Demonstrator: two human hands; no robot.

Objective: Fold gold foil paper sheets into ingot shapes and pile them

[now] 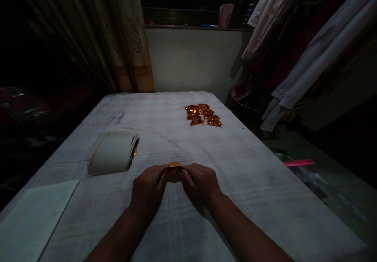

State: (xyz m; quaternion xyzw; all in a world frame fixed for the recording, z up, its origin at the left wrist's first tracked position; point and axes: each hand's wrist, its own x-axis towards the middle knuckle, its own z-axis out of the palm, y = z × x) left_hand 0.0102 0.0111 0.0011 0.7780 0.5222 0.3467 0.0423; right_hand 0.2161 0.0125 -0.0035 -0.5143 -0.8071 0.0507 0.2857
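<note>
**At either end of the gold foil piece (175, 168), left hand (148, 184) and right hand (202, 179) both pinching**

Around the left end of the gold foil piece, fingers and thumb of the left hand pressed together; around the right end, the right hand in a matching grip. Both grasping the same small, shiny, folded piece, over the near, middle part of the tabletop (265, 199). Under and around the foil piece, a pale checked cloth covering. Contact between foil and cloth impossible to tell.

To the left of the foil piece and slightly beyond, a bowed stack of sheets (110, 153), grey on top, with a glint of gold at the right edge. Farther left and nearer than the foil piece, a flat white sheet (44, 211). Beyond the foil piece and to its right, well apart, a cluster of folded gold pieces (203, 115) in two rough rows, crowded close.

Far beyond the foil piece, a pale wall (191, 60), with a pink cup (226, 16) on the ledge above. Beyond and left, a patterned curtain (126, 38); beyond and right, hanging clothes (312, 70). Well to the right, past the tabletop edge, a pink handle (299, 162).
</note>
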